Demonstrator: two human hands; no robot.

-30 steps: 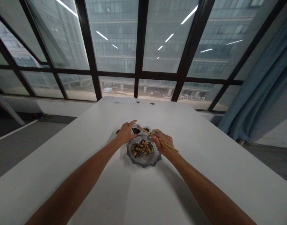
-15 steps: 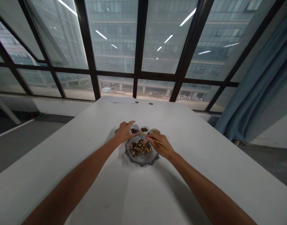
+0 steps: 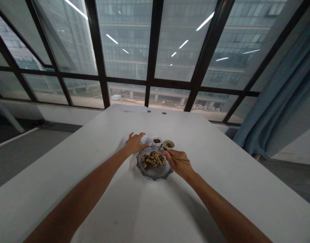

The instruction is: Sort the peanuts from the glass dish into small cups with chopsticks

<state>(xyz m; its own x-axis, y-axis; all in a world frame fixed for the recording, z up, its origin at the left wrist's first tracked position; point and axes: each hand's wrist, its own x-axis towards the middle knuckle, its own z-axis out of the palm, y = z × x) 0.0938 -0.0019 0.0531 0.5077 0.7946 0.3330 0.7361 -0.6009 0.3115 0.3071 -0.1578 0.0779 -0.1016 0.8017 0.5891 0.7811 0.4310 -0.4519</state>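
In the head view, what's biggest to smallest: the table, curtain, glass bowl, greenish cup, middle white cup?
1. White table
2. Blue curtain
3. Glass bowl
Greenish cup and middle white cup: too alike to rank.

the left arm (image 3: 96,180) and right arm (image 3: 218,199) slant forward and inward. the left hand (image 3: 135,143) keeps thumb and fingers parted; the right hand (image 3: 179,162) is curled, its thumb pointing forward and left.

We face dark-framed windows (image 3: 153,40), bright strips of light (image 3: 205,21) showing in them and a building (image 3: 129,20) beyond. A blue curtain (image 3: 279,87) hangs on our right; grey floor (image 3: 41,136) flanks our white table (image 3: 114,209).
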